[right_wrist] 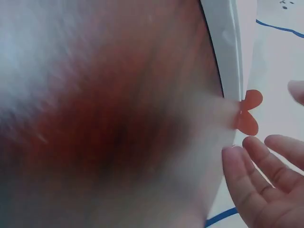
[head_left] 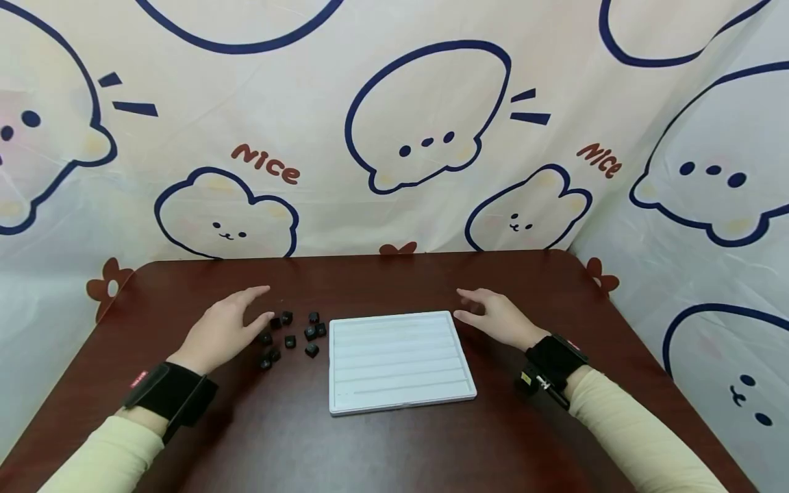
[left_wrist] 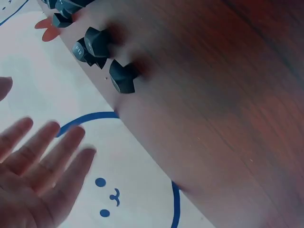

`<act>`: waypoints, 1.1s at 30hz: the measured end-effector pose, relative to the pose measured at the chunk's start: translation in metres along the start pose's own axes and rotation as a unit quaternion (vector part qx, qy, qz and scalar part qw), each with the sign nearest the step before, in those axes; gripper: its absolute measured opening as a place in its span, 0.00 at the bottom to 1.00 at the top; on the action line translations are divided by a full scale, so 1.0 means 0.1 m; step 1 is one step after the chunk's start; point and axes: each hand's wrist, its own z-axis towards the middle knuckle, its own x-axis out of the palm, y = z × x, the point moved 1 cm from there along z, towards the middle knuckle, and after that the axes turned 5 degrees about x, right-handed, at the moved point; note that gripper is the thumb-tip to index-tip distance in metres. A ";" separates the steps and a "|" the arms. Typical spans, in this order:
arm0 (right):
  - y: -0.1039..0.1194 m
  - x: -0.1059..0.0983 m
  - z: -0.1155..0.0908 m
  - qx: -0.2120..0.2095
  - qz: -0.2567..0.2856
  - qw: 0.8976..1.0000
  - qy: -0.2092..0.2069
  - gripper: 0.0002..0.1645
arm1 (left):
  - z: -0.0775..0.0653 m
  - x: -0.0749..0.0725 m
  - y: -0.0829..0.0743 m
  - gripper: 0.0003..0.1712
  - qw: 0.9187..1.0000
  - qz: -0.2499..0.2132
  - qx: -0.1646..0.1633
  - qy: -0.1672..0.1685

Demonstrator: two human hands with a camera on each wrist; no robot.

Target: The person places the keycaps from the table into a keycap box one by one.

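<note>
Several small black keycaps (head_left: pixel 290 341) lie scattered on the brown table, left of a white rectangular tray (head_left: pixel 397 363) with shallow ridges across it. My left hand (head_left: pixel 222 327) is over the table just left of the keycaps, fingers extended and holding nothing. In the left wrist view its fingers are spread apart from the nearest keycap (left_wrist: pixel 122 78). Past the tray's right edge, my right hand (head_left: pixel 498 320) hovers with relaxed fingers and nothing in them. The right wrist view shows the tray's side (right_wrist: pixel 230 52) beyond the fingertips.
The dark brown table (head_left: pixel 277 438) has rounded far corners. A white curtain (head_left: pixel 320 205) with blue cartoon outlines hangs behind it and along both sides. Each wrist wears a black strap (head_left: pixel 169 394), the right one with a small device on it.
</note>
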 end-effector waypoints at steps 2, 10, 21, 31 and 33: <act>-0.02 0.01 -0.02 0.018 0.033 0.999 0.011 0.37 | -0.03 -0.02 0.01 0.30 1.000 -0.006 0.007 -0.001; -0.07 0.08 -0.06 0.054 0.137 0.987 0.062 0.35 | -0.15 -0.07 0.10 0.23 1.000 -0.010 0.006 0.003; -0.06 0.19 -0.17 0.072 0.231 0.965 0.102 0.36 | -0.22 -0.15 0.25 0.11 0.996 -0.071 0.010 0.060; -0.07 0.27 -0.21 0.069 0.251 0.960 0.102 0.37 | -0.20 -0.14 0.30 0.10 0.991 -0.092 -0.009 0.096; -0.06 0.26 -0.20 0.070 0.252 0.960 0.102 0.37 | -0.18 -0.13 0.31 0.10 0.991 -0.092 -0.011 0.094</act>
